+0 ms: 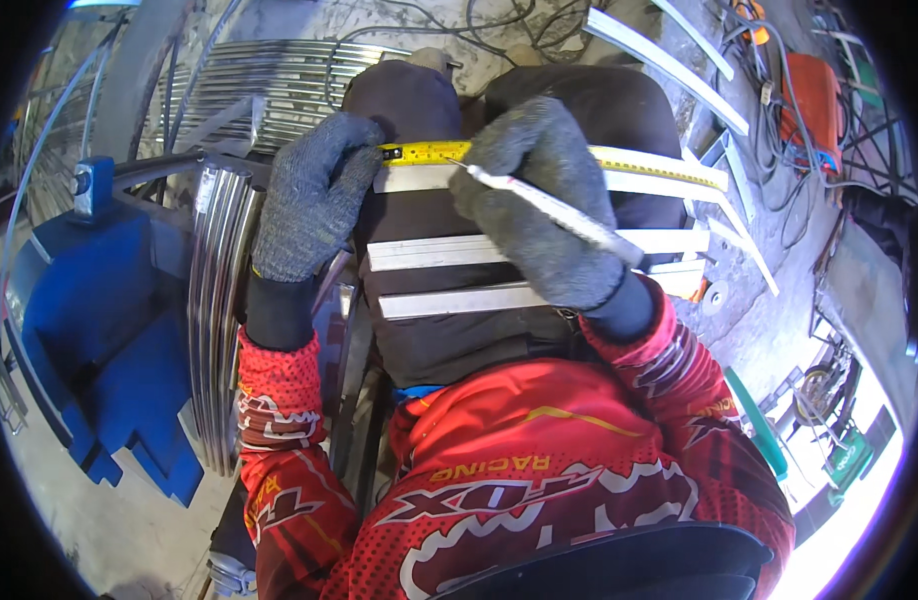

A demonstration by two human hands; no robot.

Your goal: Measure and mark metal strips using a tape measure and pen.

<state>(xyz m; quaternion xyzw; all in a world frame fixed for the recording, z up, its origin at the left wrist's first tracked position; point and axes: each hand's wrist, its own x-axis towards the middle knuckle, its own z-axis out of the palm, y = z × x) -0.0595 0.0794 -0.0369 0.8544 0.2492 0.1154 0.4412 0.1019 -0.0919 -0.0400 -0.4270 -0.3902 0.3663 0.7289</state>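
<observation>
My left hand [314,195], in a grey knit glove, is closed at the left end of a yellow tape measure [424,154]. The tape lies along the far edge of a pale metal bar [415,179] set across my thighs. In my gloved right hand [554,205] is a white pen [559,212], its tip pointing left at the tape's edge. That hand hides the middle of the tape and bar; both show again to its right. Nearer to me, a second pale bar [434,253] and a third one [459,301] also rest across my lap.
A bundle of shiny metal tubes [219,320] stands left of my forearm, beside a blue metal machine part [119,320]. More rods [279,85] lie beyond my left knee. Cables [479,25], loose metal strips [669,65] and an orange-red case [811,110] are on the floor ahead and right.
</observation>
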